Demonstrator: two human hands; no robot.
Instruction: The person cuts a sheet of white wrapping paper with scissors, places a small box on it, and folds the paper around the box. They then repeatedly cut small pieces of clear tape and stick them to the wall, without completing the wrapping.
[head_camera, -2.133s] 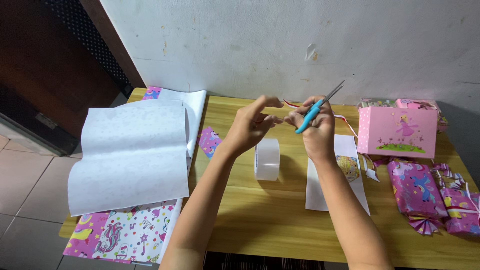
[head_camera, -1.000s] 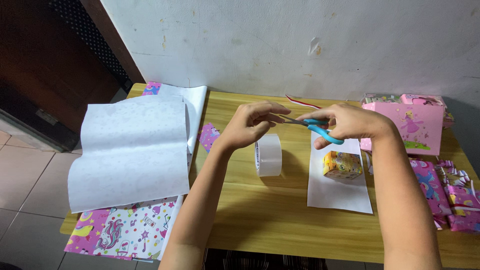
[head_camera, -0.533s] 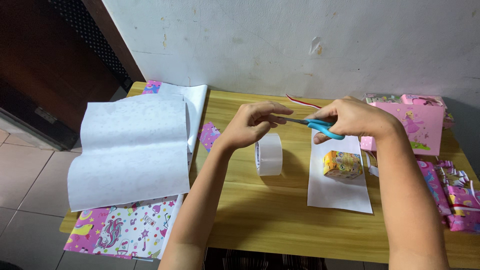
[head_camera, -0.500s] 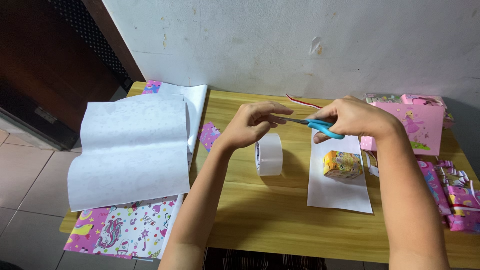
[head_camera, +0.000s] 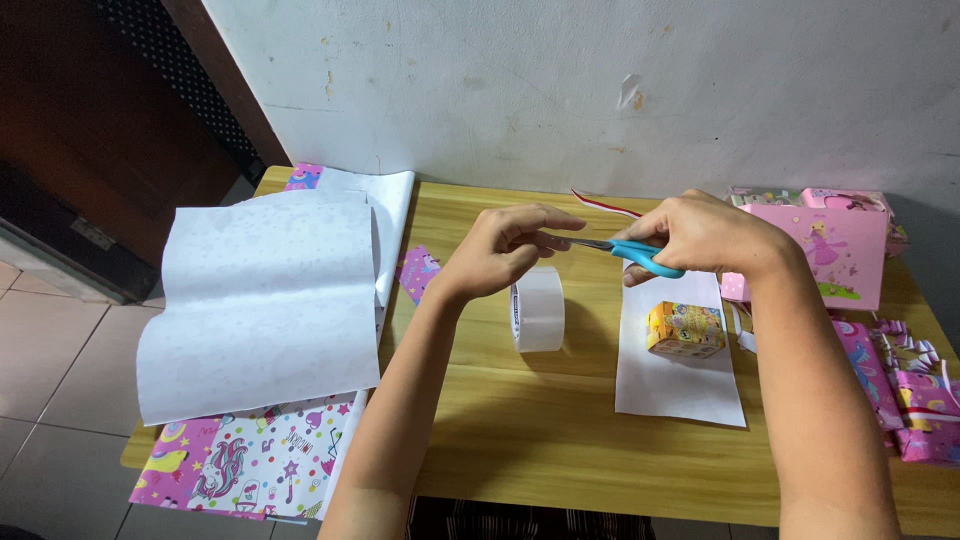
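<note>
Above the upright clear plastic tape roll (head_camera: 538, 308), our left hand (head_camera: 500, 250) pinches something too small to tell, while our right hand (head_camera: 700, 235) grips blue-handled metal scissors (head_camera: 625, 250).

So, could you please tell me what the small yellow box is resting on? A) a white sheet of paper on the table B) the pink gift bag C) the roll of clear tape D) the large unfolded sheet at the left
A: the small yellow box sits on a white sheet of paper lying flat on the wooden table, apart from the roll of clear tape standing on its edge to its left.
</note>
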